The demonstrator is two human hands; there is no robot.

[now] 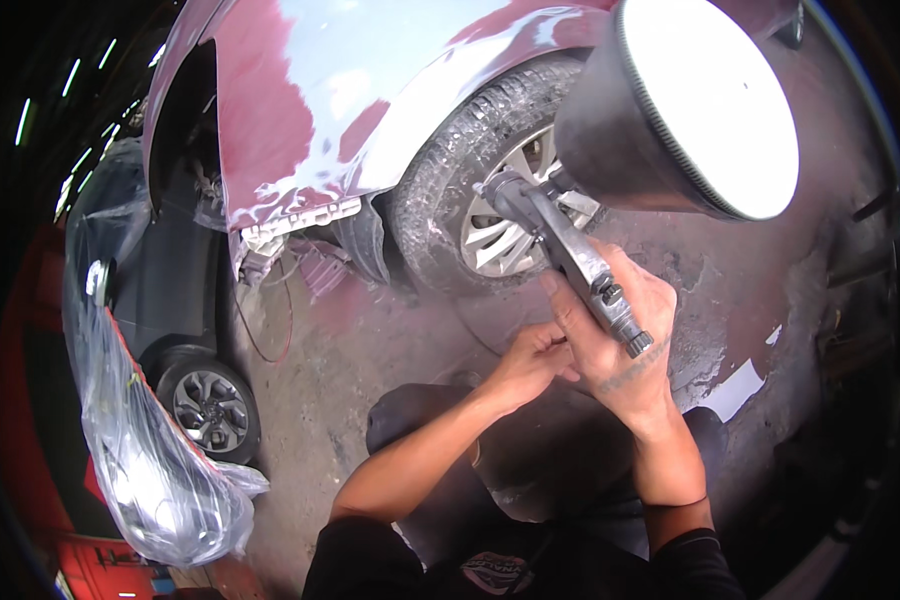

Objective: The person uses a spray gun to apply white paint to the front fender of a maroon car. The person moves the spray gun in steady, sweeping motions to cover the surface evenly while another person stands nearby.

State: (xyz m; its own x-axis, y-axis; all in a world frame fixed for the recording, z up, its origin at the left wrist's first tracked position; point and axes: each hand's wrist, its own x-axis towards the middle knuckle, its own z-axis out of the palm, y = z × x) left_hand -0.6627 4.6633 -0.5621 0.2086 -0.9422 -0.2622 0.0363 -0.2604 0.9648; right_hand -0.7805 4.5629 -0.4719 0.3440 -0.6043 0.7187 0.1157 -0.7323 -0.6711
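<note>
My right hand (625, 350) is wrapped round the handle of a metal spray gun (570, 250), its nozzle end pointing toward the car wheel. On top of the gun sits a large dark cup (610, 135) with a bright white lid (715, 100). My left hand (542, 362) is closed beside the right one, low by the gun's handle; what its fingers pinch, if anything, is hidden. Ahead stands a car body panel (340, 80), patchy maroon and whitish-grey, arching over a dusty tyre (440, 200) with a silver spoked rim (500, 240).
At left, a dark car (185, 290) is partly draped in clear plastic sheeting (160, 450). A thin red cable (288, 335) hangs from the panel's lower corner to the stained concrete floor (320, 400). White paper (735, 390) lies at right. A red container (100, 565) stands lower left.
</note>
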